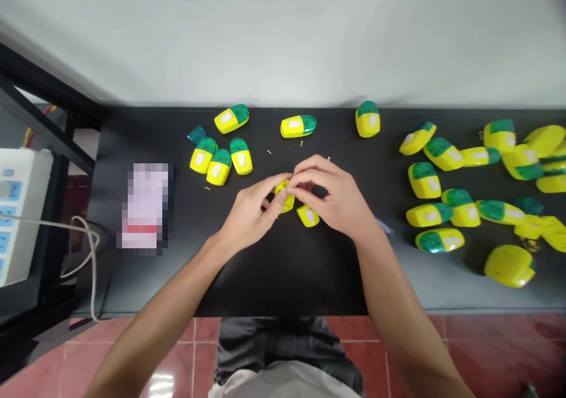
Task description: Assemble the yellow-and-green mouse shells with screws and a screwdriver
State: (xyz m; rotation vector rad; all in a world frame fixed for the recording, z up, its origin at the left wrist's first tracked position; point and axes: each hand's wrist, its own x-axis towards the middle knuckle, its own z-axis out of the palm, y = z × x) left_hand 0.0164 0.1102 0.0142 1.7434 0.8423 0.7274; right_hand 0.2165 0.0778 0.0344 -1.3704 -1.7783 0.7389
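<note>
My left hand [250,212] and my right hand [331,196] meet over the middle of the black table [283,274], both fingertips pinching a small yellow plastic piece [285,197]. My fingers hide much of it. A yellow shell with a white patch [308,216] lies just below my right fingers, touching neither hand that I can tell. Several yellow-and-green capsule-shaped plastic shells [221,162] lie beyond my left hand, and tiny brass pins [269,151] are scattered near them.
A large loose heap of similar yellow-and-green shells [464,191] covers the table's right end. A pixelated pale packet [145,206] lies at left. A white power strip [22,215] with a cable sits beyond the table's left edge, beside a black metal frame [44,103].
</note>
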